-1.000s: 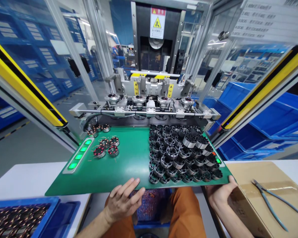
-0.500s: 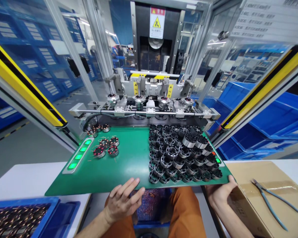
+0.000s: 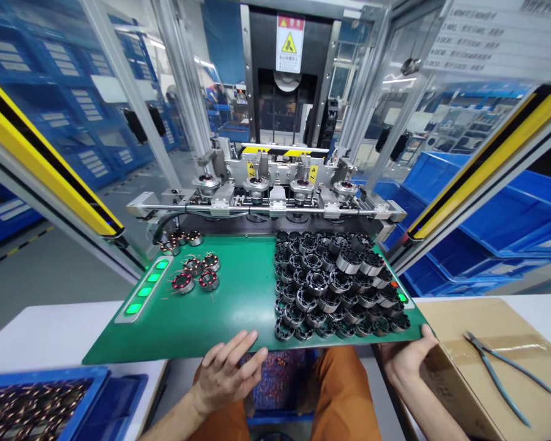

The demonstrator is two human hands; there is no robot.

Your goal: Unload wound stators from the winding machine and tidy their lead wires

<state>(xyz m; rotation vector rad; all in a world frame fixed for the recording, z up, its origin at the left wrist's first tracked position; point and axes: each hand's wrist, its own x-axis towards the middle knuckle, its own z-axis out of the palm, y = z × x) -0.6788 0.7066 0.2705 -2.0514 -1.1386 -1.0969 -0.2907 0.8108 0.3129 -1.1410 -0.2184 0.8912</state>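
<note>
My left hand (image 3: 232, 370) rests at the front edge of the green tabletop (image 3: 239, 327), its fingers stretched out and slightly apart, holding nothing. At the front right corner my right hand (image 3: 408, 361) grips the tabletop's edge, thumb on top; its other fingers are hidden underneath. Several bare black stator cores (image 3: 319, 282) are packed in rows, some stacked, on the right half. Copper-wound stators (image 3: 209, 280) with loose wire ends lie on the left, and a few more wound stators (image 3: 193, 237) sit at the back left corner.
Behind the tabletop a winding machine (image 3: 278, 195) carries several stators on spindles. Yellow light-curtain posts (image 3: 50, 159) flank it. Pliers (image 3: 498, 367) lie on a cardboard box (image 3: 537, 331) at right. A blue bin (image 3: 98, 383) of wound stators stands at left. Blue crates (image 3: 487, 202) are stacked at right.
The machine's yellow-and-black striped bar and the plate under it have moved down a little behind the spindles. Both hands and the parts on the tabletop stay in place.
</note>
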